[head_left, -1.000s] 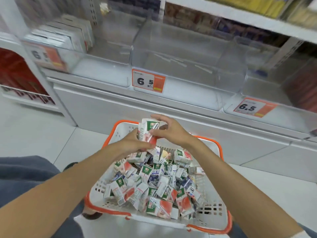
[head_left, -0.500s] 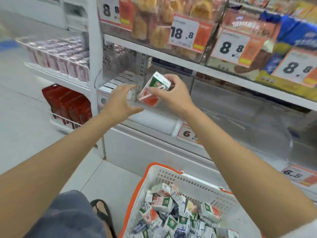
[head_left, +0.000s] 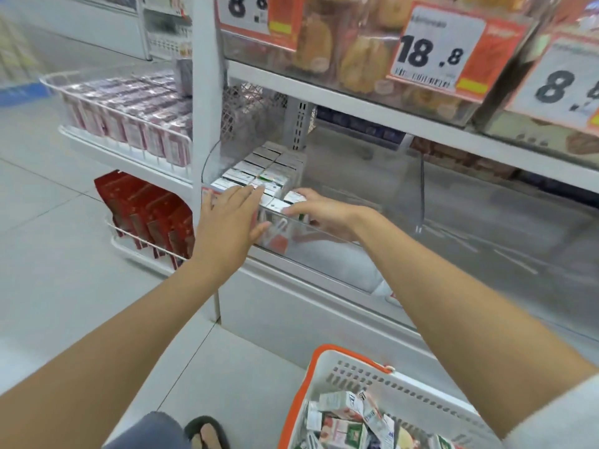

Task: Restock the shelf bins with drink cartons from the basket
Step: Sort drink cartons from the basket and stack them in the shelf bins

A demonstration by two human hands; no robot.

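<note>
A clear plastic shelf bin [head_left: 327, 257] holds rows of white-topped drink cartons [head_left: 269, 166] at its left end. My right hand [head_left: 324, 215] reaches over the bin's front wall and grips a drink carton [head_left: 293, 199], which stands upright at the front of the rows. Its red lower part shows through the clear wall. My left hand [head_left: 227, 222] lies with straight fingers over the bin's front rim and touches the carton tops beside it. The white basket with an orange rim [head_left: 353, 353] sits on the floor at the lower right, with several loose cartons [head_left: 343, 422] inside.
The shelf above carries bread packs [head_left: 363, 56] behind price tags. A wire shelf of pink cartons [head_left: 129, 115] juts out at the left, with red packs [head_left: 152, 212] below it. A bare clear bin [head_left: 486, 222] lies to the right. A sandalled foot [head_left: 207, 432] rests beside the basket.
Both hands lifted a carton out of the basket, carried it up and left to the shelf, and lowered it into the clear bin. The left hand let go and now lies on the rim.
</note>
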